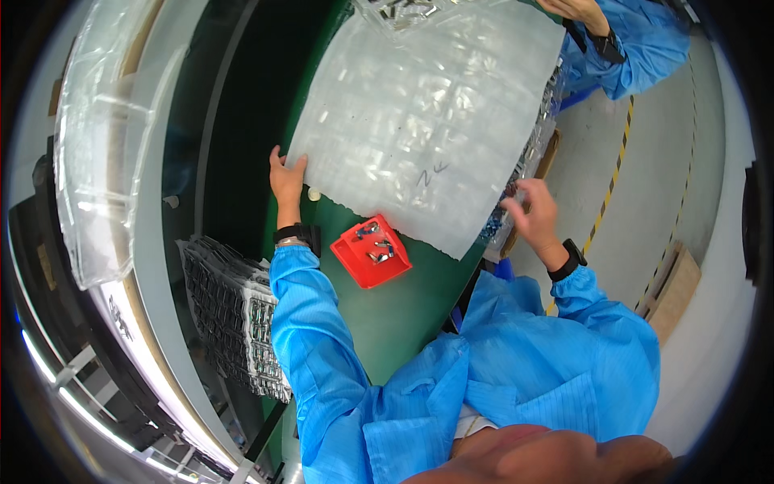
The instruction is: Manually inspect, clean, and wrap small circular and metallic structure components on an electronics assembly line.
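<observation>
A large translucent white sheet (419, 121) with a handwritten mark lies over rows of small shiny parts, which show faintly through it. My left hand (287, 181) rests at the sheet's left edge, thumb and fingers spread apart. Beyond the sheet's right edge is my right hand (535, 214), its thumb and curled fingers apart and nothing seen in them. Close to it, small metal parts (528, 153) in clear plastic stick out from under the sheet. In front of the sheet stands a red bin (355, 264) holding several small metal pieces (382, 252).
The green table (387, 323) carries a stack of black and clear trays (234, 315) at left. Clear plastic trays (403, 12) lie at the far end. A co-worker's hand (576, 10) and blue sleeve (645, 44) reach in at far right. A wooden pallet (676, 292) stands on the floor.
</observation>
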Tool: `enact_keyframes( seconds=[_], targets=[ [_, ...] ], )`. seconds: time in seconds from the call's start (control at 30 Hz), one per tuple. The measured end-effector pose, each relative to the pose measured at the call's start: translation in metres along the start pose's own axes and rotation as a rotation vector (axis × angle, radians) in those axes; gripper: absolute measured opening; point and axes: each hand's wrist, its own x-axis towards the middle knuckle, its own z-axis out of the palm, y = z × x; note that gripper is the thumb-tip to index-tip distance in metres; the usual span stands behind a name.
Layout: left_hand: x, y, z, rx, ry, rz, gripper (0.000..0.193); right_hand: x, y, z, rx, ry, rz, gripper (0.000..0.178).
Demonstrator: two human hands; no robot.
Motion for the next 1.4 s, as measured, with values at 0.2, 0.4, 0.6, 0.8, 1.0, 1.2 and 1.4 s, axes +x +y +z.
enact_keyframes(
  seconds=[0.2, 0.4, 0.6, 0.8, 1.0, 1.2, 1.4],
  targets=[
    [0.004, -0.003, 0.006, 0.107, -0.030, 0.076, 0.075, -0.030, -0.061, 0.016, -0.102, -0.534, -0.563, 0.044],
    [-0.009, 0.003, 0.005, 0.226, -0.020, 0.064, 0.074, -0.055, -0.024, 0.041, -0.179, -0.493, -0.731, 0.029],
    [-0.026, -0.010, 0.004, 0.201, -0.065, 0.113, 0.073, -0.050, -0.028, 0.041, -0.117, -0.510, -0.689, 0.023],
    [-0.039, -0.018, -0.022, -0.616, -0.185, -0.126, 0.045, -0.044, -0.021, 0.033, -0.191, -0.533, -0.700, 0.032],
    [-0.063, -0.041, -0.019, 0.150, -0.098, 0.064, 0.035, -0.042, -0.010, 0.022, -0.115, -0.459, -0.588, 0.039],
    [-0.069, -0.069, -0.015, -0.254, -0.117, -0.027, 0.032, -0.031, 0.001, 0.015, -0.171, -0.275, -0.528, 0.041],
    [-0.116, -0.043, -0.063, -1.728, -0.446, -0.144, 0.035, -0.036, 0.005, 0.000, -0.144, -0.192, -0.450, 0.036]
  ],
)
